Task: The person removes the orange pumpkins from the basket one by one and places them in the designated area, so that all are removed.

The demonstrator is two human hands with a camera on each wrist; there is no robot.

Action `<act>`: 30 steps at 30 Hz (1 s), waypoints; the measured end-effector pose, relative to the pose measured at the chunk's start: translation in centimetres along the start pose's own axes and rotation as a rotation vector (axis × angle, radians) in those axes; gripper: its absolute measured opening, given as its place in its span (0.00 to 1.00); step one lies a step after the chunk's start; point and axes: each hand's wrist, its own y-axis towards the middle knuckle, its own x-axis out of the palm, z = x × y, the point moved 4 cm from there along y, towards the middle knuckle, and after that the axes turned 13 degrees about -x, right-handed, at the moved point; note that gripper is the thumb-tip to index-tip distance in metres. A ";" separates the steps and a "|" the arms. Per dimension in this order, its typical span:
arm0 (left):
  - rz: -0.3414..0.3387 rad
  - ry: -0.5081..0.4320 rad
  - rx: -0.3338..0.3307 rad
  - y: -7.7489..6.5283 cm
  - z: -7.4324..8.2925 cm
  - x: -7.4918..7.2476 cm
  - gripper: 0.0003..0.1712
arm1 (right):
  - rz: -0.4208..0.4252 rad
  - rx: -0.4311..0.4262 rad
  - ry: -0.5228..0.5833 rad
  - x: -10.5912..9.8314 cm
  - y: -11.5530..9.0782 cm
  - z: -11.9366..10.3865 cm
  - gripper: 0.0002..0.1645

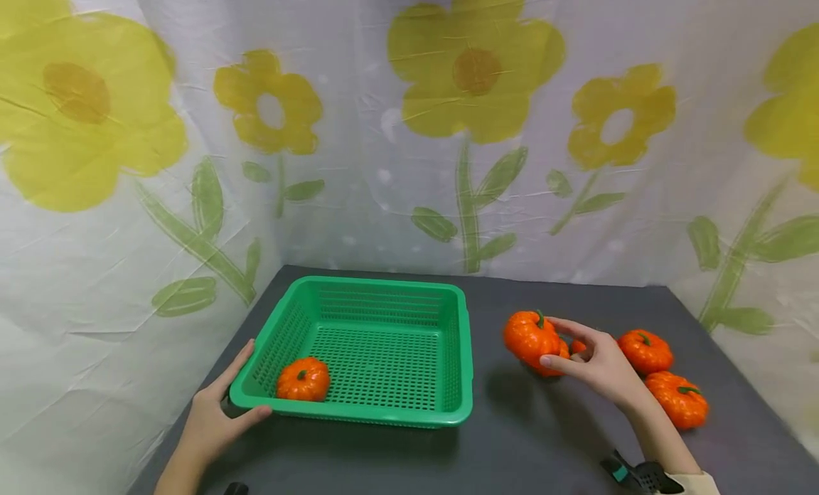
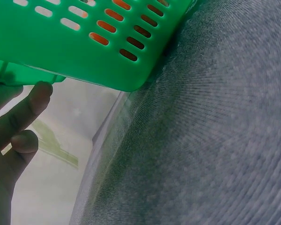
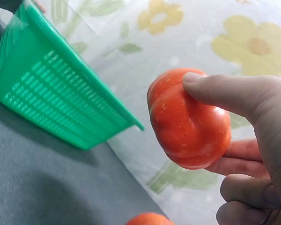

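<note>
A small orange pumpkin (image 1: 528, 338) with a green stem is off the table, pinched between the thumb and fingers of my right hand (image 1: 601, 363). The right wrist view shows the thumb on one side of this pumpkin (image 3: 189, 126) and fingers on the other. To its left stands a green plastic basket (image 1: 466, 353) with slotted walls. My left hand (image 1: 211, 420) holds the basket's near left corner, thumb at the front rim and fingers along the left side. Inside that corner sits another pumpkin (image 1: 303, 380).
Two pumpkins rest on the dark table (image 1: 512, 452) right of my right hand, one farther back (image 1: 646, 351) and one nearer (image 1: 677, 399). More orange shows partly hidden behind the right hand. A flower-printed curtain (image 1: 358, 196) borders the table behind and at the sides.
</note>
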 end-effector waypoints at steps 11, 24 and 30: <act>0.001 0.030 -0.034 -0.3 -0.3 -0.6 0.61 | 0.042 0.069 -0.023 -0.9 -2.2 1.8 0.42; 0.023 0.026 -0.001 -0.1 0.0 -0.2 0.60 | 0.123 0.145 -0.124 -2.3 -4.6 3.4 0.45; 0.017 0.033 -0.011 0.0 0.1 0.0 0.60 | 0.152 0.172 -0.190 -2.7 -5.8 3.6 0.46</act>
